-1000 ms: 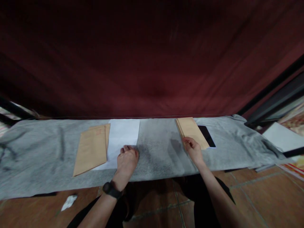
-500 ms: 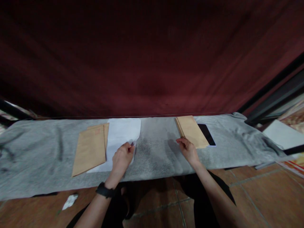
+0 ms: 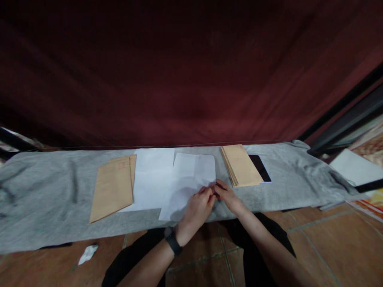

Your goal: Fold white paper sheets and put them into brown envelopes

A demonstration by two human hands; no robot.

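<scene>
A white sheet of paper [image 3: 191,171] lies in front of me, its left part over another white sheet [image 3: 152,175]. My left hand [image 3: 200,204] is closed on the right edge of the nearer sheet, fingers pinched. Against its fingertips is my right hand [image 3: 226,195], also closed at that edge; what its fingers hold is hidden. Just beyond my right hand lies a stack of brown envelopes [image 3: 241,165]. More brown envelopes [image 3: 112,189] rest at the left, partly over the second sheet.
A dark phone or tablet [image 3: 260,167] sticks out from under the right stack. Grey cloth [image 3: 60,199] covers the long surface, with a dark red curtain [image 3: 191,79] behind it. A crumpled white scrap [image 3: 88,254] lies on the tiled floor [image 3: 203,255].
My left hand has moved right, drawing the top sheet off the other one. My right hand has shifted left from the envelope stack to meet it.
</scene>
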